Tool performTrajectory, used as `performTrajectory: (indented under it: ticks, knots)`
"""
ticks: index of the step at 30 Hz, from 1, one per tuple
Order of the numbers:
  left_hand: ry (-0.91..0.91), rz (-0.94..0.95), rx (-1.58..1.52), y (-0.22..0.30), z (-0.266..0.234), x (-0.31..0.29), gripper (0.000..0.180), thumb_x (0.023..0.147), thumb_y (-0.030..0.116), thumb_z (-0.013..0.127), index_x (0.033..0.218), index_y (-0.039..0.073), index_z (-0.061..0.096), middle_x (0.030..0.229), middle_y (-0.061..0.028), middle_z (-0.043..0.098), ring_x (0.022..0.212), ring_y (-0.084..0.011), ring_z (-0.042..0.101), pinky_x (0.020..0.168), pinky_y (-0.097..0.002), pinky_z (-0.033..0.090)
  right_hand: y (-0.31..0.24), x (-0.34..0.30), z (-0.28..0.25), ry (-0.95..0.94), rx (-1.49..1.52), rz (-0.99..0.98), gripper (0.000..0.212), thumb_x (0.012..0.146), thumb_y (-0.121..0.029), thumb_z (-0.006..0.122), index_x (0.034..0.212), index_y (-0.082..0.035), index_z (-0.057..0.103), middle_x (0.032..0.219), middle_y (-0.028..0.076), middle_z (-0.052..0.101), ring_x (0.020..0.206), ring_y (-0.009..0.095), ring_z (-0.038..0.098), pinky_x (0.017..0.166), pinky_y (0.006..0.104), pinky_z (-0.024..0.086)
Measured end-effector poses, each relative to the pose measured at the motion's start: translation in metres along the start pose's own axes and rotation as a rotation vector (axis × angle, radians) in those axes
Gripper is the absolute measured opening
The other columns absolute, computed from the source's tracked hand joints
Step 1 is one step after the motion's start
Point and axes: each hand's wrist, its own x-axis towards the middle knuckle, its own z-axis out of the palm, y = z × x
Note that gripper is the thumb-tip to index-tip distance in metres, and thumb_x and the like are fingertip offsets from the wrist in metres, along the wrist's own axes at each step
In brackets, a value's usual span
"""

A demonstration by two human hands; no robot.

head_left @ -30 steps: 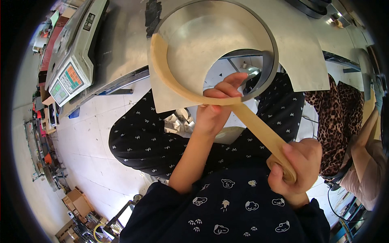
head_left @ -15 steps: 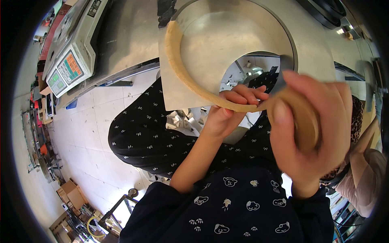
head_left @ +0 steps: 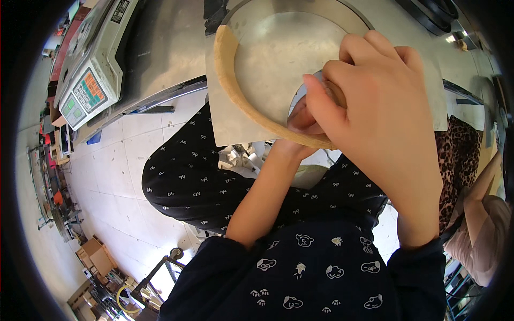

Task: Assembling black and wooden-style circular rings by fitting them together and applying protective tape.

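Before me lies a metal piece with a flat plate [head_left: 224,125] and a round rim standing on it. Tan tape [head_left: 230,72] covers the rim along its left and near side. My left hand [head_left: 304,120] is closed round the near part of the rim, its fingertips showing in the opening and the rest hidden behind the tape. Over the near right of the rim, my right hand [head_left: 375,101] is closed with its knuckles up. It covers most of the tan tape roll [head_left: 337,95], of which a brown edge shows beside the thumb.
A white scale [head_left: 88,91] with a keypad stands at the left on the metal table [head_left: 166,48]. Black round parts [head_left: 428,16] lie at the far right. Another person's arm [head_left: 476,198] is at the right edge. Metal scraps [head_left: 241,158] show below the plate.
My right hand has moved left and away from me with the tape roll, turning knuckles up over the rim. My left hand's fingers have shifted left, into the opening. The metal piece has barely moved.
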Motion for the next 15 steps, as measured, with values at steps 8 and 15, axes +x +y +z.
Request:
performTrajectory:
  ticks: [8,15]
  knots:
    - [0.348,-0.008,-0.030,-0.032,-0.023,-0.034,0.067,0.092,0.036,0.066,0.145,0.011,0.034,0.113,-0.0133,0.058,0.107,-0.0243,0.060,0.091,-0.0400,0.052,0.016,-0.032,-0.021,0.229,0.272,0.114,0.023,0.087,-0.020,0.062,0.102,-0.002,0.064,0.095,0.010,0.060,0.087,0.022,0.056,0.076,0.0345,0.040]
    - [0.260,-0.054,-0.206,-0.084,-0.025,-0.069,0.059,0.089,0.035,0.067,0.137,0.014,0.041,0.116,-0.0116,0.056,0.106,-0.0249,0.056,0.093,-0.0385,0.046,0.010,-0.121,0.039,0.147,0.450,0.169,0.052,0.064,-0.015,0.085,0.103,-0.003,0.054,0.103,0.016,0.058,0.095,0.030,0.055,0.083,0.0379,0.046]
